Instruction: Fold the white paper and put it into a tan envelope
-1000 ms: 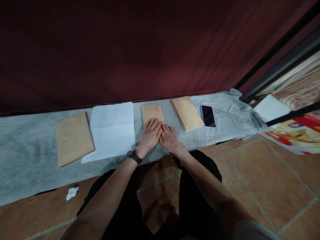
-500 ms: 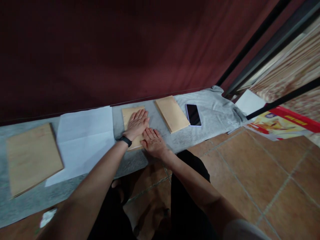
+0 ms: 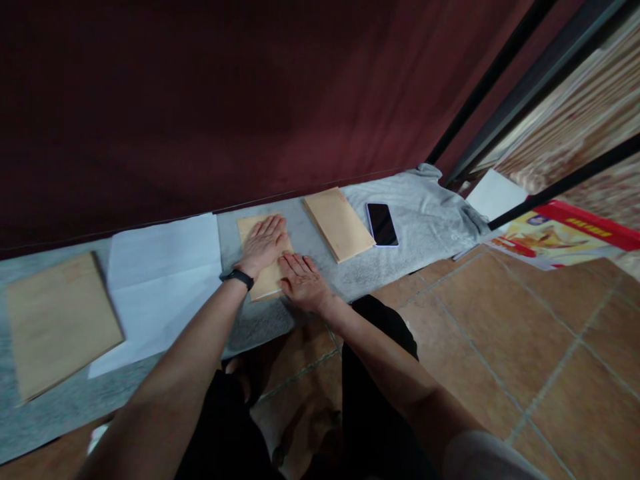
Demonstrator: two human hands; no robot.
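A tan paper envelope [image 3: 265, 285] lies flat on the grey cloth, partly covered by both hands. My left hand [image 3: 265, 243], with a black band on its wrist, rests palm down on the envelope, fingers stretched out. Flat against the envelope's right edge lies my right hand [image 3: 304, 281], its fingers extended too. Just right of the hands is a stack of tan envelopes [image 3: 339, 223]. To the left, a creased white paper sheet [image 3: 165, 280] is spread out, overlapped at its left edge by a larger pile of brown envelopes [image 3: 63, 320].
A phone [image 3: 383, 225] with a dark screen lies right of the stack. The grey cloth [image 3: 417, 207] covers a long narrow bench against a dark red wall [image 3: 225, 120]. Black metal bars [image 3: 565, 183] and a colourful printed box [image 3: 560, 233] stand at the right, above the tiled floor [image 3: 525, 327].
The view has shifted slightly, so everything sits a little further left. My left hand has slid slightly on the envelope; both hands stay flat on it.
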